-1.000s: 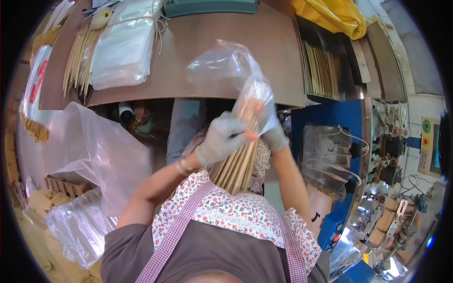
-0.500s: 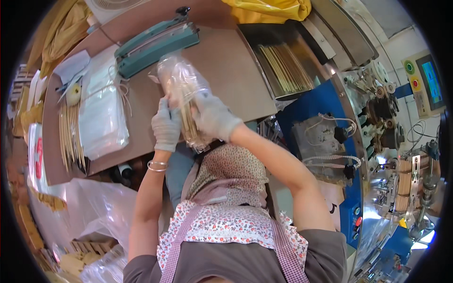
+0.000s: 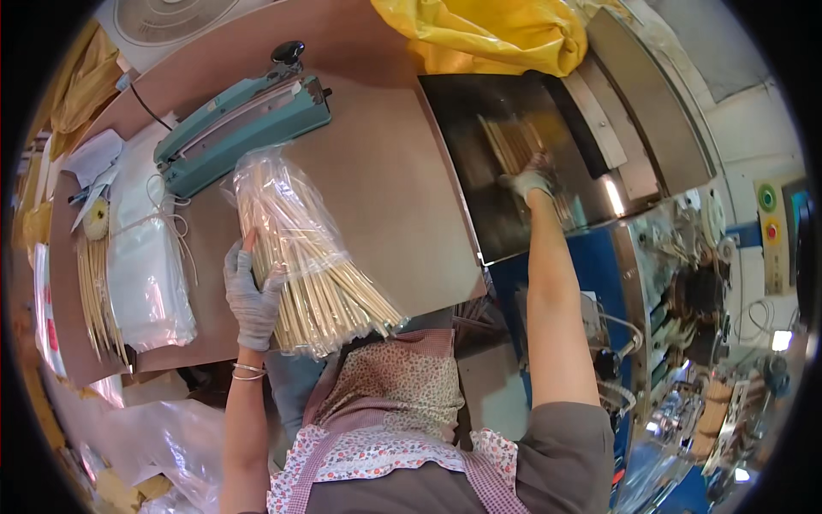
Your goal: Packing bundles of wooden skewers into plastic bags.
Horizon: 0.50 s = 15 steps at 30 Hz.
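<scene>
Head: clasping bagged sticks near sealer in left hand, likely steadying. At tray right of sealer with right hand; can't tell grip.

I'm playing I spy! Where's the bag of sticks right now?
In the head view, the bag of sticks is left of centre, just below the green sealer, with the left hand at its left side.

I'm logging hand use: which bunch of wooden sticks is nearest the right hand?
The bunch on the dark metal surface, by the right hand. The bagged bunch touches the left hand; the leftmost bunch lies beside plastic bags.
</scene>
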Each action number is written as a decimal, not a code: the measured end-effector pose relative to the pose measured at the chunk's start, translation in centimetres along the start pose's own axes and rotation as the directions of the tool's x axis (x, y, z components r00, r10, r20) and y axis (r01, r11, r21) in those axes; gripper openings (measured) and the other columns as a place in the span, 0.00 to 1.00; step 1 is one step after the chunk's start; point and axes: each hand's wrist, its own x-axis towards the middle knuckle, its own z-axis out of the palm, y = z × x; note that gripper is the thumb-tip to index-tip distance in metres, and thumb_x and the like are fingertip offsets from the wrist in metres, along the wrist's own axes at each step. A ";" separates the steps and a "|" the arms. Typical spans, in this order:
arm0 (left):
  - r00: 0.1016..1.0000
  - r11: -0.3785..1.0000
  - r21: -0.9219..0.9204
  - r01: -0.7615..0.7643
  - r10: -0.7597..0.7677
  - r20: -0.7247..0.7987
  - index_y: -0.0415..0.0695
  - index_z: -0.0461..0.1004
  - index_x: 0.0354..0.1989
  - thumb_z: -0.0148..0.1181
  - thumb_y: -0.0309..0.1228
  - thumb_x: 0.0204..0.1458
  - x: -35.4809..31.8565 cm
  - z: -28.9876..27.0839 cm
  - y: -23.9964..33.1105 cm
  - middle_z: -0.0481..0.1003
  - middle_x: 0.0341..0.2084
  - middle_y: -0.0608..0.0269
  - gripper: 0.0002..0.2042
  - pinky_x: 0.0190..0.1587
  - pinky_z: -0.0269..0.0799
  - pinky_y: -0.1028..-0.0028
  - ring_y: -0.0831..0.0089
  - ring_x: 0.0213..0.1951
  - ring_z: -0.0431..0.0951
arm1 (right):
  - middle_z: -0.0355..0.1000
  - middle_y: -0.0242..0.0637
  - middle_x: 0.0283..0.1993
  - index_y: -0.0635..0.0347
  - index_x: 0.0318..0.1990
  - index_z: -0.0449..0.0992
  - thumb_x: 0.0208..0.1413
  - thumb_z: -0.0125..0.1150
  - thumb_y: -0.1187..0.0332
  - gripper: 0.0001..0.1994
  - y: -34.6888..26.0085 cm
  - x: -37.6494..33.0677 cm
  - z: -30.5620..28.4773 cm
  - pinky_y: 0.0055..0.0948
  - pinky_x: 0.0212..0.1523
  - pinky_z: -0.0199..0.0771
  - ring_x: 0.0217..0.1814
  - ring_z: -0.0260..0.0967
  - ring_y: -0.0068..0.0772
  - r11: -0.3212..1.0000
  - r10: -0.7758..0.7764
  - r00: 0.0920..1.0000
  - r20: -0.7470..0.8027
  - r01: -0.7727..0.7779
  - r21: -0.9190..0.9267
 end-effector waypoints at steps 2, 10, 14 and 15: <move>0.999 0.999 -0.029 -0.036 0.036 0.018 0.47 0.67 0.58 0.65 0.34 0.44 0.5 0.5 0.3 0.67 0.49 0.49 0.29 0.55 0.64 0.65 0.55 0.52 0.68 | 0.50 0.52 0.67 0.60 0.63 0.53 0.35 0.72 0.54 0.48 0.4 1.6 2.2 0.43 0.64 0.59 0.67 0.52 0.53 0.998 0.061 0.992 -0.111 -0.060 0.009; 0.993 0.998 0.034 -0.055 0.058 -0.104 0.42 0.72 0.48 0.66 0.28 0.42 1.9 1.0 1.4 0.72 0.40 0.52 0.21 0.46 0.69 0.67 0.60 0.44 0.73 | 0.74 0.39 0.42 0.66 0.49 0.71 0.38 0.65 0.71 0.25 -0.9 -0.7 4.1 0.34 0.45 0.74 0.42 0.73 0.37 0.749 -0.395 0.909 0.136 0.232 0.621; 0.963 0.925 -0.293 0.240 -0.191 0.188 0.37 0.75 0.45 0.60 0.32 0.51 4.5 -0.3 0.4 0.75 0.25 0.66 0.15 0.31 0.71 0.78 0.82 0.28 0.73 | 0.74 0.37 0.38 0.65 0.47 0.71 0.40 0.60 0.74 0.22 -6.2 -15.9 -5.3 0.28 0.39 0.73 0.37 0.72 0.32 0.241 -0.710 0.698 -0.095 0.367 0.898; 0.895 0.814 -0.391 0.429 -0.325 0.304 0.36 0.75 0.43 0.60 0.33 0.51 5.4 -0.5 0.6 0.75 0.26 0.66 0.14 0.31 0.70 0.79 0.82 0.28 0.73 | 0.74 0.39 0.38 0.65 0.48 0.70 0.40 0.61 0.71 0.23 -7.1 -18.0 -5.0 0.30 0.39 0.74 0.37 0.73 0.35 0.282 -0.793 0.563 -0.233 0.678 0.679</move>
